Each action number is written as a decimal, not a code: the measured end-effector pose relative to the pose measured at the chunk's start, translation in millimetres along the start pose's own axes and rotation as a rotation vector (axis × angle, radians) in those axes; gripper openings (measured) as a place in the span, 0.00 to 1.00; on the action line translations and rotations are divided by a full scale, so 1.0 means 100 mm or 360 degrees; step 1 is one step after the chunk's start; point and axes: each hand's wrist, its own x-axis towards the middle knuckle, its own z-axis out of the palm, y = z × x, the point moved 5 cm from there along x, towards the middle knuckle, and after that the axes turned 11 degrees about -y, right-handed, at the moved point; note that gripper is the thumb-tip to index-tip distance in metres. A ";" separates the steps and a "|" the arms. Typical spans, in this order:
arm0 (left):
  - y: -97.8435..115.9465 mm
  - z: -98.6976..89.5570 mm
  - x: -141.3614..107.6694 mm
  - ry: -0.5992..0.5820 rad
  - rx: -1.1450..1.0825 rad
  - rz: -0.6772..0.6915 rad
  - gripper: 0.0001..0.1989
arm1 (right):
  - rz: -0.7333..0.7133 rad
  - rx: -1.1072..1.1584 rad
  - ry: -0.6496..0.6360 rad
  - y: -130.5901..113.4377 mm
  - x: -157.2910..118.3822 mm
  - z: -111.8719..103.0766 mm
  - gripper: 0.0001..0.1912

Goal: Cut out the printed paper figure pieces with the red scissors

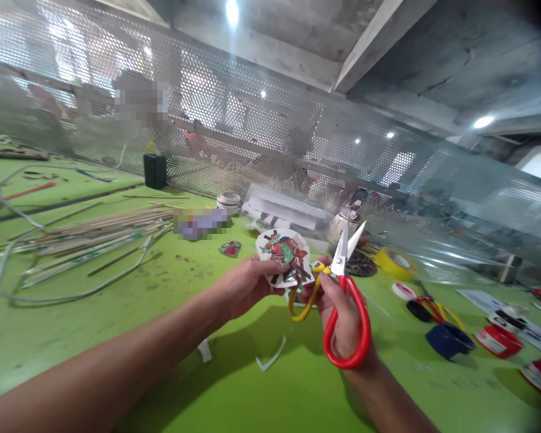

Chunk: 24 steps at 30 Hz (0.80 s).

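Note:
My left hand (247,285) pinches a white paper cutout (277,240) with a colourful printed figure, its upper edge rounded. My right hand (342,316) grips a pair of scissors (339,260) with one red and one yellow handle loop. The blades stand apart, pointing up and away from me, to the right of the paper. Another printed piece shows partly below the cutout, by the right fingers. A small trimmed cutout (229,248) lies on the green table (216,397) beyond my left hand. Paper scraps (270,356) rest below my hands.
Thin wooden sticks (94,234) and a white cable (72,299) lie at left. A yellow tape roll (394,263), a blue roll (449,341) and a red roll (498,341) sit at right. Behind the table stands a perforated panel (234,120), with people beyond it.

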 end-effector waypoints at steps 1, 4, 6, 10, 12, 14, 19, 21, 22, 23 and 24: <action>-0.01 -0.01 0.01 -0.0010 0.0022 -0.0001 0.09 | 0.0005 -0.0084 -0.0006 0.00 -0.01 0.00 0.24; -0.04 0.00 0.02 -0.0039 0.0035 0.0022 0.09 | 0.0009 -0.0313 -0.0022 -0.01 -0.03 0.00 0.26; -0.05 0.00 0.02 -0.0059 0.0006 0.0046 0.08 | -0.0008 -0.0379 -0.0023 -0.03 -0.04 0.01 0.25; -0.05 0.02 0.02 -0.0067 -0.0032 0.0078 0.07 | -0.0038 -0.0412 -0.0045 -0.06 -0.04 0.06 0.25; -0.05 0.04 0.01 -0.0059 -0.0030 0.0089 0.07 | -0.0055 -0.0443 -0.0053 -0.07 -0.05 0.08 0.25; -0.06 0.05 0.01 -0.0041 -0.0024 0.0089 0.08 | -0.0072 -0.0483 -0.0056 -0.09 -0.06 0.09 0.24; 0.00 0.06 0.02 0.0080 -0.0015 0.0134 0.06 | -0.0122 -0.0573 -0.0048 -0.17 -0.10 0.12 0.23; 0.09 0.04 0.01 0.0133 -0.0031 0.0226 0.04 | -0.0087 -0.0565 -0.0037 -0.15 -0.09 0.13 0.22; 0.15 0.03 0.00 0.0164 -0.0042 0.0277 0.04 | -0.0039 -0.0549 -0.0042 -0.11 -0.08 0.13 0.22; 0.20 0.02 -0.02 0.0196 -0.0055 0.0326 0.04 | 0.0020 -0.0529 -0.0060 -0.05 -0.06 0.13 0.22; 0.25 0.00 -0.03 0.0224 -0.0069 0.0370 0.04 | 0.0089 -0.0520 -0.0098 0.02 -0.04 0.12 0.23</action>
